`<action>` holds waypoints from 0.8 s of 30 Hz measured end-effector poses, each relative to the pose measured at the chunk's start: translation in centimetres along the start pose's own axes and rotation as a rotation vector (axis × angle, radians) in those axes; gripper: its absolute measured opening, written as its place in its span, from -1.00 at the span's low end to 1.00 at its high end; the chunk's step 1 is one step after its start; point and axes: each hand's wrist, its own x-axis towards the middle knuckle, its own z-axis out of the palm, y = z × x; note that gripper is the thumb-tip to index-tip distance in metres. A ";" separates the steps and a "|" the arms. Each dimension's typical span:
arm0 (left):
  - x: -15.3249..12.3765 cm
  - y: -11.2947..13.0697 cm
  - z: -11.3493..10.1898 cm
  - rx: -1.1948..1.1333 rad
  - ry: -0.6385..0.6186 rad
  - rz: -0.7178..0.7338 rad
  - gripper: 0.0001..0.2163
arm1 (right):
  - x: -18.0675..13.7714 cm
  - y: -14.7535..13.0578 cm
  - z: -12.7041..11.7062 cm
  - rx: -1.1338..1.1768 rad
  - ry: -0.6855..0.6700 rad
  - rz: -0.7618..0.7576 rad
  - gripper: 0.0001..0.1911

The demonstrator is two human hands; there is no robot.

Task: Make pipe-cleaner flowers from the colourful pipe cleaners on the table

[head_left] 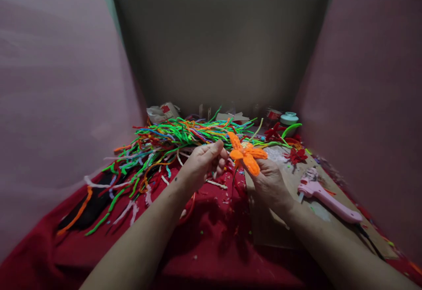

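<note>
An orange pipe-cleaner flower (251, 167) with a pale yellowish centre is held up in front of me. My right hand (272, 186) grips it from behind and below; the petals cover part of the fingers. Just to the left of the petals is my left hand (206, 160), its fingers curled and thumb pressed toward the index finger. Whatever those fingers may pinch is too small or hidden to make out. Behind both hands lies a large heap of loose pipe cleaners (184, 133), mostly green, with orange, red, white and purple ones mixed in.
A pink glue gun (329, 200) rests on a brown board (267, 228) at the right, its cord trailing toward me. Red pipe-cleaner flowers (296, 156) and a teal-lidded jar (289, 119) stand beyond. Fuzz scraps dot the red cloth (204, 259). Pinkish walls rise on both sides.
</note>
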 end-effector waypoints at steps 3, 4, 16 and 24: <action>-0.4 0.4 -0.2 0.013 -0.180 -0.073 -0.51 | -0.4 0.0 0.2 -0.078 -0.055 -0.062 -0.85; -0.6 0.6 -0.1 0.049 -0.220 -0.074 -0.52 | -0.6 0.0 0.2 -0.094 -0.071 -0.081 -0.84; -1.0 1.4 0.0 0.121 -0.217 -0.024 -0.76 | -0.4 0.0 0.5 -0.089 -0.026 -0.097 -0.82; -1.4 0.9 0.9 -0.002 -0.183 -0.140 -0.73 | -0.5 0.9 -0.3 -0.486 0.039 -0.337 -0.77</action>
